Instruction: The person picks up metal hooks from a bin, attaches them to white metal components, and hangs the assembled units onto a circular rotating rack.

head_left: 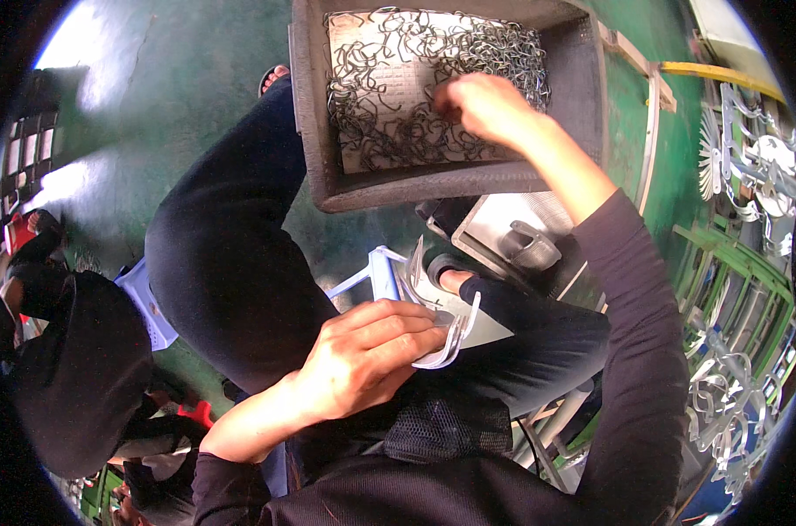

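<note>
My left hand (363, 355) is closed over my lap around several thin, curved, silvery metal pieces (455, 342). Their bent prongs stick out past the fingers, and the palm hides the rest. Above and ahead, my right hand (485, 105) reaches into a dark grey bin (450, 186). Many small wire hooks (385, 123) are scattered over the bin's pale bottom, piled thickest toward its far right. The right fingers point down among the hooks; they are blurred and shaded, so what they hold, if anything, does not show.
A grey metal piece (531, 245) rests on a light plate below the bin. At the right, silvery curved metal parts (731, 412) hang by a green rack (748, 272). Another person in dark clothes (82, 368) sits at the left by a pale purple stool (148, 307).
</note>
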Motion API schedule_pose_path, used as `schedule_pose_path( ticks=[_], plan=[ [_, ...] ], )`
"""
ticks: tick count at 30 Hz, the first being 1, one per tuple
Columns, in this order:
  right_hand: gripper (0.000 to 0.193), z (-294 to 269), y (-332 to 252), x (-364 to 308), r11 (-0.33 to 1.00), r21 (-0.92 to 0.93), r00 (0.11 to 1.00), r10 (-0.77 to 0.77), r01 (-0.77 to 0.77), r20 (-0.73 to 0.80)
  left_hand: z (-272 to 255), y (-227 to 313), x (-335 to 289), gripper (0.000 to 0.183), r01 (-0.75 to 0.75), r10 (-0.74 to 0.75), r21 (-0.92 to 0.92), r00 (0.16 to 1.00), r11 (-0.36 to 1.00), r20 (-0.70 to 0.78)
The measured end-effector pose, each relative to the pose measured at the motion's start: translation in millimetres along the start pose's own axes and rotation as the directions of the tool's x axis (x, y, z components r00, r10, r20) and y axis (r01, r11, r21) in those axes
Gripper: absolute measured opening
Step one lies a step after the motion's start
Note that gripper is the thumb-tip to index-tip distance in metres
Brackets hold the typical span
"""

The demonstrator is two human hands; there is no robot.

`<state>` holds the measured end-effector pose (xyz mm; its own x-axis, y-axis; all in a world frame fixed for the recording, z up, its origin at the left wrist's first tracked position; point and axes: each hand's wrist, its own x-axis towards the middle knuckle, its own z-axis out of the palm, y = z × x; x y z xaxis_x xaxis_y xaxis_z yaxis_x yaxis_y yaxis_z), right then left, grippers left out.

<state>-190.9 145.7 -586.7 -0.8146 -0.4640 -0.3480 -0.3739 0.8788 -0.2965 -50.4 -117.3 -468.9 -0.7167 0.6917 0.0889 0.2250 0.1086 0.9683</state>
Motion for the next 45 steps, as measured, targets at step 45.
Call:
schedule_pose_path(
  ticks=[45],
  plan=[
    [0.032,-16,9,42,0.980,-0.127,0.926,-0.190,0.156,-0.326,1,-3,9,0.040,0.023,-0.023,-0.004,0.998,1.000,0.058]
  ],
)
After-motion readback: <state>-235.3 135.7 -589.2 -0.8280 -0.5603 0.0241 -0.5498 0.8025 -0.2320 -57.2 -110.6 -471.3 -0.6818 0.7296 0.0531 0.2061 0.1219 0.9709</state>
